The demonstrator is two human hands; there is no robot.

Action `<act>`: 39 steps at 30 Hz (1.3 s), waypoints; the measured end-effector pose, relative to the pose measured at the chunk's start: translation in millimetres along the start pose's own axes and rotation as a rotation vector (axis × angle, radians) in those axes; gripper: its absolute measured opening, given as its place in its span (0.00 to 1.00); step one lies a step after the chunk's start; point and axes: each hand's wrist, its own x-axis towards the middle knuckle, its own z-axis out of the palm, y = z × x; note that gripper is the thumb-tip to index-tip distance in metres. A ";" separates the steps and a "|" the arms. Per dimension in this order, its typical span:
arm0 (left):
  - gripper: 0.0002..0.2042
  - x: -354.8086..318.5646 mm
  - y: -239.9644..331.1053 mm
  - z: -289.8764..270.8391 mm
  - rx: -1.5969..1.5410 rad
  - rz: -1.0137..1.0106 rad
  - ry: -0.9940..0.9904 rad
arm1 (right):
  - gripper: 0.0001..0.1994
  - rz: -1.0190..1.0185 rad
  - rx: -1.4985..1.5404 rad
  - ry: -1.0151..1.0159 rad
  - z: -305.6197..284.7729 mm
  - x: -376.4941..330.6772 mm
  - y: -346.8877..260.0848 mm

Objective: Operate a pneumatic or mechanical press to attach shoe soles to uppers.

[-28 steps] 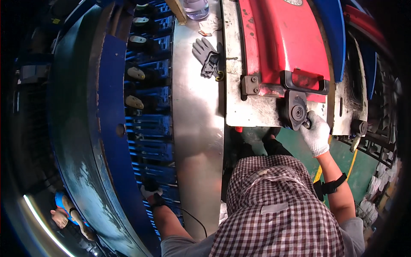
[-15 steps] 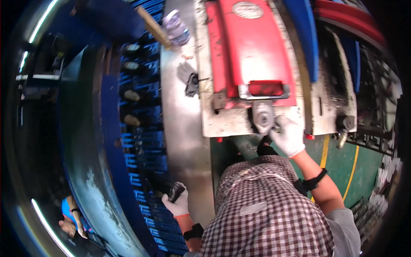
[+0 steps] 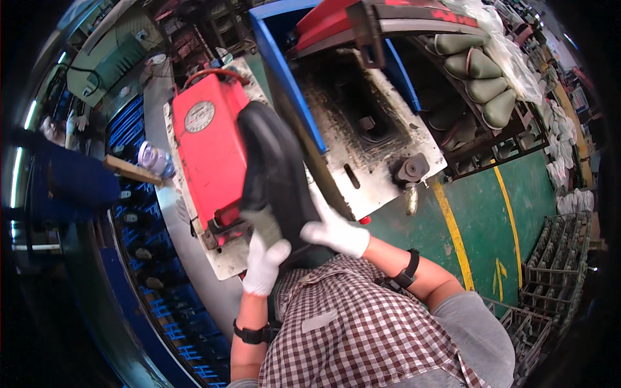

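A tall black boot (image 3: 278, 174), blurred by motion, is held upright in front of my chest. My left hand (image 3: 265, 264), in a white glove, is closed around the boot's lower left side, next to a greyish end piece (image 3: 264, 223). On the other side my right hand (image 3: 337, 234), also gloved in white, presses against the boot, with some of its fingers hidden behind it. The boot overlaps the edge of a machine with a closed red cover (image 3: 210, 139).
Right of the boot stands a second machine (image 3: 323, 90), its red lid (image 3: 401, 16) raised over a dark cavity. Blue panels (image 3: 288, 81) rise between the machines. Grey-green boots (image 3: 485, 87) fill a rack at far right. A plastic bottle (image 3: 155, 160) stands at left.
My view has swung right. My left hand has brought the black boot up from beside the blue rack, and my right hand has left the red machine's front latch and joined it on the boot.
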 end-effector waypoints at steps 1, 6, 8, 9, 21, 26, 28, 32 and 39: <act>0.38 22.0 20.9 18.7 0.180 -0.021 0.003 | 0.50 -0.021 0.135 0.093 -19.7 1.3 -8.9; 0.41 81.5 75.9 66.0 0.043 0.191 0.037 | 0.43 -0.212 -0.173 0.577 -153.7 40.1 5.8; 0.40 109.6 88.9 65.7 0.137 0.327 0.060 | 0.41 -0.121 -0.635 0.718 -198.8 65.6 5.5; 0.40 119.7 104.3 67.3 0.158 0.363 0.075 | 0.40 -0.027 -0.795 0.746 -212.1 76.9 -4.3; 0.34 244.7 240.4 137.8 0.172 0.859 0.127 | 0.38 0.129 -1.243 0.623 -251.3 115.8 22.5; 0.41 273.2 313.0 159.9 0.579 0.736 -0.112 | 0.37 0.117 -1.293 0.642 -258.5 110.8 30.3; 0.35 255.8 315.9 177.7 0.631 0.896 -0.233 | 0.36 0.112 -1.294 0.658 -261.6 106.2 31.9; 0.26 276.4 322.7 180.3 0.601 0.697 -0.203 | 0.38 0.083 -1.287 0.630 -261.9 110.4 35.8; 0.27 268.1 269.1 196.2 0.805 0.839 -0.031 | 0.33 -0.119 -0.735 0.851 -301.2 43.4 37.7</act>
